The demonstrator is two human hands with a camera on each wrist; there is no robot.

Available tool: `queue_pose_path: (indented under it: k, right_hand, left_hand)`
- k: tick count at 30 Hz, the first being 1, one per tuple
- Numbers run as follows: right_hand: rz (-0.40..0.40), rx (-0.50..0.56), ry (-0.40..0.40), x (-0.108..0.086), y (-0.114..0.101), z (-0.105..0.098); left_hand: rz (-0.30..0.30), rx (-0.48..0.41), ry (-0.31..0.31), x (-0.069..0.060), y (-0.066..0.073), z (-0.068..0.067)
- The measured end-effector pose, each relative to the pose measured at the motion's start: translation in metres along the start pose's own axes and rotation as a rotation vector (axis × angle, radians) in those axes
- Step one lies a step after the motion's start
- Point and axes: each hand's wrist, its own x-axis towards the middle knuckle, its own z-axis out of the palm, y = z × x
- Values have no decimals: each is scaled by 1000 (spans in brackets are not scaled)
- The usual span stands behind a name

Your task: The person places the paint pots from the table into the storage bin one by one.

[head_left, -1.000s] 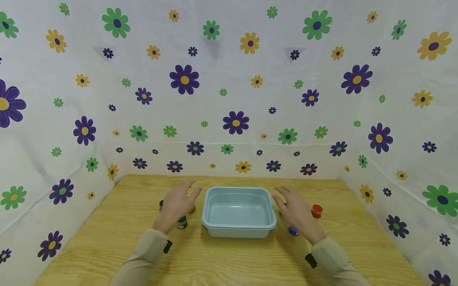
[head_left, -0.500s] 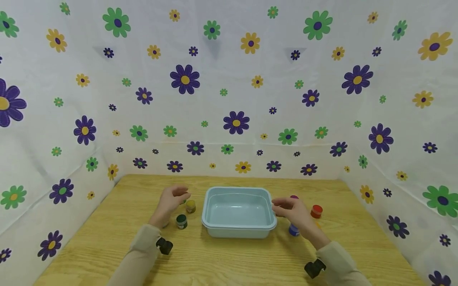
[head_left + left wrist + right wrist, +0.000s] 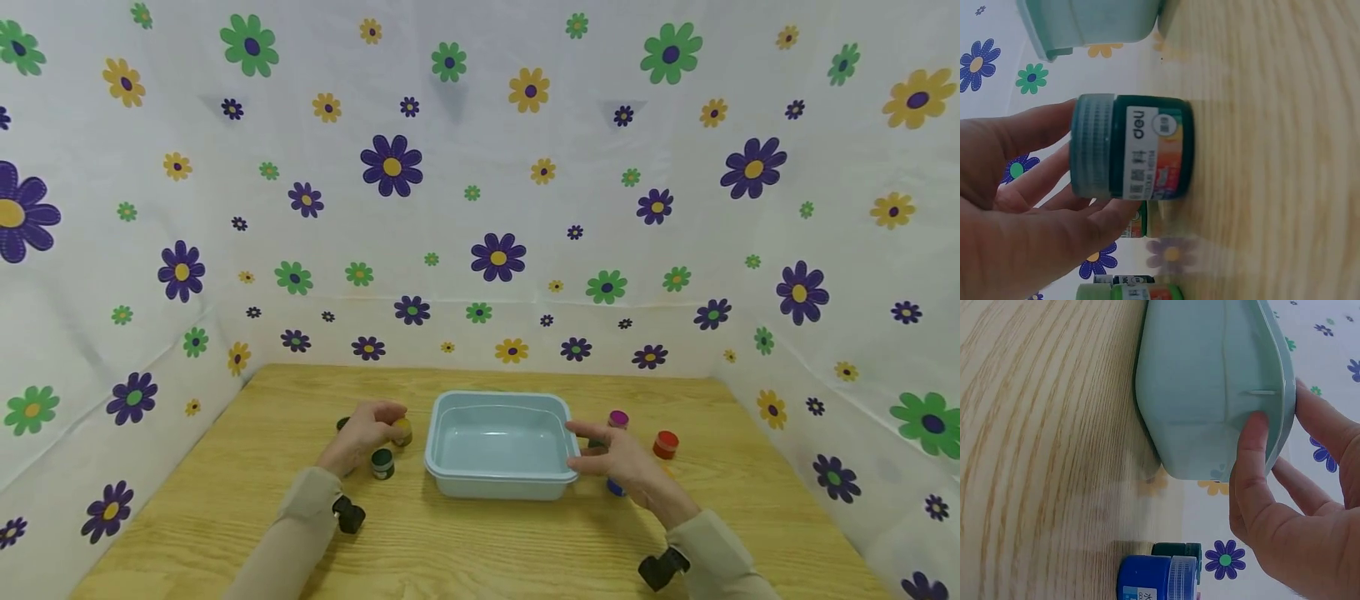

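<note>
A light-blue plastic basin stands mid-table. My left hand is left of it, fingertips at a yellow jar; whether they grip it cannot be seen. In the left wrist view a dark green jar hides part of my left hand. My right hand has its fingers spread at the basin's right rim, which the fingertips appear to touch. In the right wrist view, the thumb of my right hand overlaps the basin's outer wall and another finger lies at the rim.
On the right are a red jar, a magenta-topped jar and a blue jar beside a dark green one. A light green jar shows left of the basin. Flowered white sheeting surrounds the table.
My left hand has moved in to the yellow jar after first drawing back from above the left jars. My right hand's fingers have come lower at the basin's right rim and spread apart.
</note>
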Motion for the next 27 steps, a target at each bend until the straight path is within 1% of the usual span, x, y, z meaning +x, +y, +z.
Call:
queue_pose_path:
  k: [2,7,13,18,23,26,27]
  right_hand:
    - [4,21,-11,-1,0,0]
    - [5,69,-45,-1,1,-1]
    - [17,76,-57,-4,3,0]
    - [22,85,-57,-4,3,-1]
    - [34,81,-55,-3,1,-2]
    - [39,81,-57,-2,0,-2]
    - [41,83,-56,-2,0,-2]
  left_hand:
    - [-6,16,-17,2,-2,1]
    - [-35,38,-5,5,-4,3]
    - [-52,98,-2,6,-5,5]
    - [-54,112,-1,8,-5,4]
    - [-64,91,-9,9,-3,2]
    - [-72,57,-17,9,-1,0]
    - [-64,47,-19,9,0,-1]
